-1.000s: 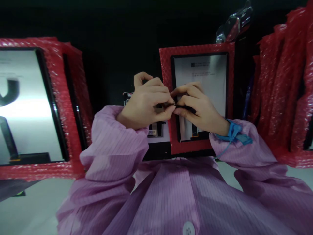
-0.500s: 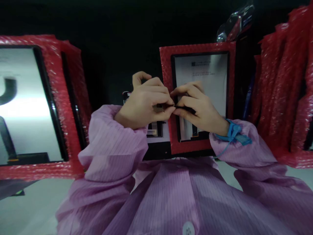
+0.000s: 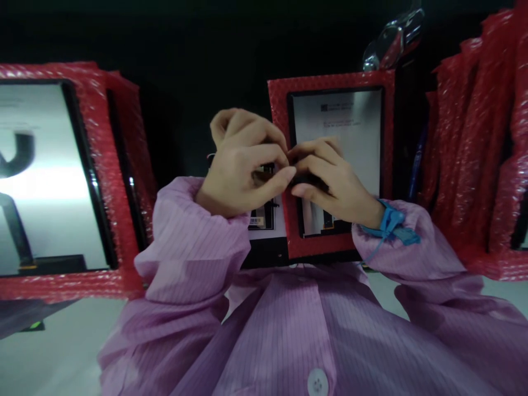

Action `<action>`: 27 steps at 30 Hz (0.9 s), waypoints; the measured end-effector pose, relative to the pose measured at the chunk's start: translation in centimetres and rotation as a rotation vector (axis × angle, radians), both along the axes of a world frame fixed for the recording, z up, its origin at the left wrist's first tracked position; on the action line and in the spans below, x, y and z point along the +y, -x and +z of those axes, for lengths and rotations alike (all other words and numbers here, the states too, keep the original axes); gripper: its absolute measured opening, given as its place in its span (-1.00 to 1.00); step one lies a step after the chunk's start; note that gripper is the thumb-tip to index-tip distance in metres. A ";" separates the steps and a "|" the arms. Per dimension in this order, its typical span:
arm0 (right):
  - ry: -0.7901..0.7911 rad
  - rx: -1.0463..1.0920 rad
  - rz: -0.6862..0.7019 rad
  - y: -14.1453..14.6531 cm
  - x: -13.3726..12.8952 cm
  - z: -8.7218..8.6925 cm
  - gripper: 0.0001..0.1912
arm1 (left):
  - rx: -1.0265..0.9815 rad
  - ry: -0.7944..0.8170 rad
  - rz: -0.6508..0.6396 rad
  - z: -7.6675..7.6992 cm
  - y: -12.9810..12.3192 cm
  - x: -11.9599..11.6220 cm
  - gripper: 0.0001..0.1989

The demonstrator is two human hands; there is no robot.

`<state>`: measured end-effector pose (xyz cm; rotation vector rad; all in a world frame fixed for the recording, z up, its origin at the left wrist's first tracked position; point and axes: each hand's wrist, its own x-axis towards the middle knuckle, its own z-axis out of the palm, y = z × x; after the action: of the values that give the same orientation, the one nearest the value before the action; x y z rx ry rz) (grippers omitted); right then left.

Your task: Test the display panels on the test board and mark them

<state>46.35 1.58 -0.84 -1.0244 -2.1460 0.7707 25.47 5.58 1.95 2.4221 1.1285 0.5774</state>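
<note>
My left hand (image 3: 245, 168), its fingers curled to a pinch, meets my right hand at the left edge of a red bubble-wrap sheet (image 3: 279, 118). My right hand (image 3: 332, 179), with a blue band (image 3: 390, 221) at the wrist, is closed too, over the lower part of a silver panel (image 3: 357, 146) with a black frame lying on that wrap. Something dark and small shows between the fingertips; what it is cannot be made out. Under my left hand, partly hidden, a small dark part with a label (image 3: 256, 221) rests on a white surface.
On the left lies a larger silver panel (image 3: 45, 220) on red bubble wrap. Several red bubble-wrap packs (image 3: 466, 154) stand at the right, with a blue pen-like object (image 3: 418, 162) beside them. A shiny clear item (image 3: 394, 41) sits behind the middle panel.
My left hand's fingers have lifted and bent more, with its thumb now a little higher. My right hand has barely moved. The dark thing between the fingertips shows less clearly.
</note>
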 end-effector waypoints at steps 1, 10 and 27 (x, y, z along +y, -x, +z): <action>0.001 0.013 -0.030 -0.1 -0.1 0.4 -0.55 | -0.056 -0.112 0.049 0.3 0.3 -0.3 -0.52; -0.062 -0.185 -0.567 -3.0 -8.3 4.1 -0.68 | 0.066 -0.268 0.424 -1.5 1.6 -12.2 -0.81; 0.100 -0.336 -0.802 -3.8 -15.0 0.8 -0.50 | 0.495 -0.353 0.269 -3.4 0.9 -14.1 -0.64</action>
<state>50.13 -13.40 -0.01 -1.9933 -1.7003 0.3231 24.57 -8.56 -1.49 2.8319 1.6941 0.2706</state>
